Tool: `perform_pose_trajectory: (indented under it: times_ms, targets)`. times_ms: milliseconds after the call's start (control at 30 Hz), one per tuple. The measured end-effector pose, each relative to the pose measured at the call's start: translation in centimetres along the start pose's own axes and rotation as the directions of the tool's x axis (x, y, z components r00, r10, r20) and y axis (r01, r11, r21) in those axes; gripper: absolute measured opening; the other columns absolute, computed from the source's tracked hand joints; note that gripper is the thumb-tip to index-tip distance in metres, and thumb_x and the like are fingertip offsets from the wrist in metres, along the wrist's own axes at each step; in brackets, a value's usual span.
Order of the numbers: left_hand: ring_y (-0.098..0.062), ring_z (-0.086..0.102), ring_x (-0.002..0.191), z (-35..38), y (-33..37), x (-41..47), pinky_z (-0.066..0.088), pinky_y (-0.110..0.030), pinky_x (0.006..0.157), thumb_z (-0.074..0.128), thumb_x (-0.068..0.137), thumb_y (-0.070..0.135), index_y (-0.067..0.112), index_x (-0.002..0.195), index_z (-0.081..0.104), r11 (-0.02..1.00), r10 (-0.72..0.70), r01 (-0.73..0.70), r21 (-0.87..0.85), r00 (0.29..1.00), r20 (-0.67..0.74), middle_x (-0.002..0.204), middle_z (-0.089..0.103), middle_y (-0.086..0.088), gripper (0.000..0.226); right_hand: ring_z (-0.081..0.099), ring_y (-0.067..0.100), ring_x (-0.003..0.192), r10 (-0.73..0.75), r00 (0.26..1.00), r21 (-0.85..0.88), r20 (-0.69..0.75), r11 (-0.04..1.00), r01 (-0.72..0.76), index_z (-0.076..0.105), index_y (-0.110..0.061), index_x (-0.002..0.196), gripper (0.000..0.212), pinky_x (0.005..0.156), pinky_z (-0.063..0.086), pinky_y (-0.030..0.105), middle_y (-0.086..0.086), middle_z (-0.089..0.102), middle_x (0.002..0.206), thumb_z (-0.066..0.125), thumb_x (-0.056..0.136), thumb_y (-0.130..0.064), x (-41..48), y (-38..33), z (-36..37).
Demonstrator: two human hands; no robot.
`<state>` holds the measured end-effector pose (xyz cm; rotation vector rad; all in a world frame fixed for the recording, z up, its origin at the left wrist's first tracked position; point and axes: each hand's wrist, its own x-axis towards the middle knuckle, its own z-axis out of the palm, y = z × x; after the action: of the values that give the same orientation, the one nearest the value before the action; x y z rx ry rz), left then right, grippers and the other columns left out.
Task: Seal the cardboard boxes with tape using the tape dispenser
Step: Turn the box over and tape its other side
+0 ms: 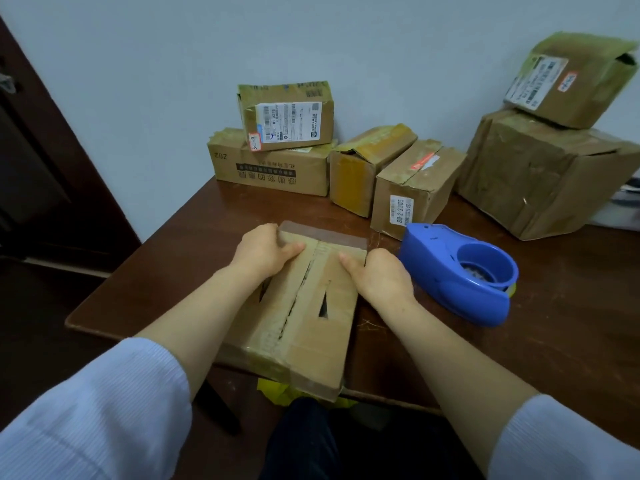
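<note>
light: soft, even, dimmish | shadows: faint | edges: wide-angle bending | focus: slightly soft

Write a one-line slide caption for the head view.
The left hand and right hand hold a cardboard box by its far end on the table, the blue tape dispenser lying to its right.

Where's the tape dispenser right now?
Head view: the blue tape dispenser sits on the table, just right of the right hand and the flat box it grips.
</note>
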<state>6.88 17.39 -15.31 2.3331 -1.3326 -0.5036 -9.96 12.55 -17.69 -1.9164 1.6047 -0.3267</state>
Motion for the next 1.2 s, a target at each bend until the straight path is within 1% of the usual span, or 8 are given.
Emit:
perform_pose_trajectory:
  times_ms: [100, 233, 300, 367, 433, 533, 667, 1200]
  targets:
    - [-0.022, 0.051, 0.093, -0.1, 0.2, 0.1, 0.042, -0.031, 0.072, 0.055, 0.092, 0.047, 0.014, 0.085, 0.052, 0.999, -0.019, 0.017, 0.031, 0.999, 0.049, 0.093, 0.054, -0.007, 0.033, 0.058, 0.012, 0.065, -0.024, 0.996, 0.105, 0.084, 0.994, 0.015, 0.058, -0.014, 0.094, 0.043, 0.051, 0.042, 0.023, 0.000, 0.062, 0.084, 0.046, 0.092, -0.055, 0.2, 0.4, -0.1]
    - [-0.026, 0.057, 0.106, -0.6, -0.1, 0.8, 0.049, -0.036, 0.090, 0.061, 0.087, 0.051, 0.002, 0.124, 0.053, 0.993, -0.082, 0.093, -0.066, 0.984, 0.155, 0.118, 0.059, -0.010, 0.062, 0.060, 0.014, 0.062, 0.025, 0.967, 0.121, 0.253, 0.991, -0.058, 0.056, -0.010, 0.117, 0.057, 0.055, 0.048, 0.023, 0.000, 0.059, 0.085, 0.042, 0.092, -0.060, 0.6, 0.5, -1.2]
    - [-0.028, 0.056, 0.113, -1.1, -0.5, 0.6, 0.048, -0.040, 0.095, 0.063, 0.086, 0.050, 0.007, 0.131, 0.051, 0.995, -0.066, 0.074, -0.071, 0.993, 0.102, 0.126, 0.058, -0.010, 0.064, 0.064, 0.019, 0.084, 0.010, 0.984, 0.036, 0.180, 0.999, -0.017, 0.049, -0.010, 0.129, 0.063, 0.068, 0.053, 0.028, 0.005, 0.059, 0.106, 0.044, 0.090, -0.060, 0.7, 0.4, -1.6]
    - [-0.027, 0.053, 0.120, -1.3, -1.3, 0.4, 0.043, -0.040, 0.100, 0.061, 0.091, 0.038, 0.012, 0.133, 0.054, 0.993, 0.114, -0.109, 0.039, 0.983, -0.144, 0.131, 0.057, -0.007, 0.050, 0.053, 0.023, 0.115, -0.132, 0.987, -0.045, -0.095, 0.991, 0.128, 0.045, -0.015, 0.137, 0.059, 0.087, 0.047, 0.033, 0.006, 0.049, 0.130, 0.049, 0.092, -0.052, 0.2, 0.6, -1.9]
    - [-0.025, 0.056, 0.115, -1.2, -1.8, 0.3, 0.044, -0.040, 0.100, 0.061, 0.093, 0.025, 0.014, 0.122, 0.066, 0.912, 0.411, -0.392, 0.124, 0.852, -0.325, 0.123, 0.063, -0.004, 0.031, 0.046, 0.017, 0.119, -0.375, 0.881, -0.083, -0.290, 0.927, 0.367, 0.056, -0.018, 0.130, 0.040, 0.093, 0.040, 0.028, 0.000, 0.049, 0.127, 0.051, 0.095, -0.037, -0.8, 0.3, -1.9]
    - [-0.028, 0.063, 0.099, -0.4, -2.2, 0.6, 0.051, -0.039, 0.088, 0.064, 0.090, 0.019, 0.011, 0.106, 0.074, 0.745, 0.666, -0.629, 0.222, 0.713, -0.219, 0.107, 0.071, -0.008, 0.020, 0.042, 0.011, 0.115, -0.511, 0.830, -0.182, -0.226, 0.859, 0.479, 0.064, -0.019, 0.122, 0.031, 0.093, 0.036, 0.025, -0.004, 0.053, 0.122, 0.047, 0.098, -0.031, -1.0, -0.4, -1.1]
    - [-0.031, 0.065, 0.091, 0.8, -2.0, 0.8, 0.053, -0.038, 0.078, 0.060, 0.086, 0.023, 0.008, 0.099, 0.076, 0.654, 0.748, -0.700, 0.287, 0.654, -0.110, 0.098, 0.072, -0.009, 0.026, 0.039, 0.011, 0.120, -0.511, 0.846, -0.220, -0.150, 0.852, 0.476, 0.059, -0.019, 0.126, 0.033, 0.096, 0.036, 0.027, -0.004, 0.050, 0.127, 0.044, 0.099, -0.032, -0.4, -0.8, -0.4]
    - [-0.013, 0.046, 0.120, 1.8, -1.1, 1.8, 0.019, -0.038, 0.106, 0.029, 0.102, 0.042, 0.027, 0.127, 0.052, 0.766, 0.547, -0.515, 0.384, 0.837, 0.031, 0.126, 0.054, 0.008, 0.038, 0.046, 0.021, 0.119, -0.326, 0.944, -0.261, 0.053, 0.908, 0.328, 0.049, -0.019, 0.132, 0.042, 0.095, 0.044, 0.041, 0.004, 0.051, 0.129, 0.032, 0.101, -0.042, 1.1, -2.1, 0.1]
